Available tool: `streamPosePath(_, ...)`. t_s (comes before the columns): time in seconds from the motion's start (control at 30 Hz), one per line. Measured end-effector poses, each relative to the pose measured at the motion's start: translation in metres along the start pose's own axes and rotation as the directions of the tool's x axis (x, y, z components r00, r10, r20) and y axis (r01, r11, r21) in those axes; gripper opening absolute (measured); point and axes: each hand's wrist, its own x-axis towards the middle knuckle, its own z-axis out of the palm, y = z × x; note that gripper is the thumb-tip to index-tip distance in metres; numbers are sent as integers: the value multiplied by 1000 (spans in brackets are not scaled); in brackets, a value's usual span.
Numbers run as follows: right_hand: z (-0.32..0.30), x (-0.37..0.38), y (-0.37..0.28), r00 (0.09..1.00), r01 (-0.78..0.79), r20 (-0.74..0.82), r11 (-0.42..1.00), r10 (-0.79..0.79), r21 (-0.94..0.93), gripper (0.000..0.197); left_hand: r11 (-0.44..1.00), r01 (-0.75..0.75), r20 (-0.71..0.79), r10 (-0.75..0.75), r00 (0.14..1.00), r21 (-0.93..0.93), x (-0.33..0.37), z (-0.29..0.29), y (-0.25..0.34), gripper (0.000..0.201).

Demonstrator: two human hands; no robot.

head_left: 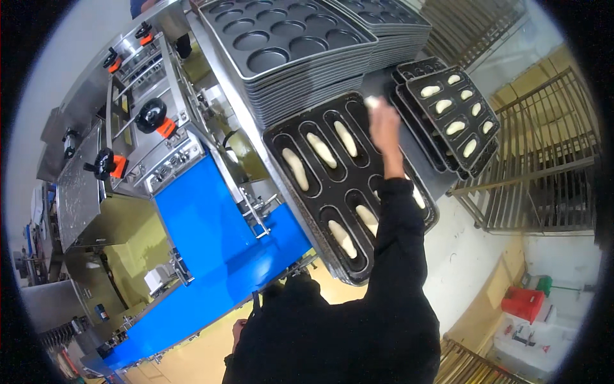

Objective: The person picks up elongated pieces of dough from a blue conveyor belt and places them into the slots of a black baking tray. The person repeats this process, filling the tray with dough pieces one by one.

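Note:
My right hand [385, 128] reaches over the far right part of a dark baking tray [325, 189] with long oval moulds. Its fingers are closed on a pale piece of dough [371, 101], of which only a bit shows; the hand is slightly smeared by motion. Long dough pieces lie in several moulds, among them one at the far left [295, 169] and one in the near row [342, 239]. My dark sleeve covers part of the tray. Low in view, my left hand [238, 333] shows only at its edge beside my body, its fingers mostly hidden.
A tall stack of round-mould trays [307, 64] stands beyond the tray. To the right, stacked trays [448, 118] hold smaller dough pieces. A blue conveyor belt [204, 211] with a metal machine [163, 141] runs at left. Slatted racks [537, 173] stand at right.

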Motion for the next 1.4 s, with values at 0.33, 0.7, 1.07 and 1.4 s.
streamPosePath(0.33,-100,-262,34,696,-712,-137,702,705,-4,35,980,-198,111,200,974,-29,39,17,36,32)
streamPosePath(0.7,-48,-368,71,656,-698,-27,620,754,358,40,880,-466,861,302,409,-87,11,-68,320,42)
streamPosePath(1.07,-142,-421,147,643,-593,58,449,763,668,28,313,-947,-231,929,288,77,-41,-52,545,30)
streamPosePath(1.4,-192,-415,270,690,-501,217,239,690,832,23,497,-759,-84,854,513,421,21,28,636,44)
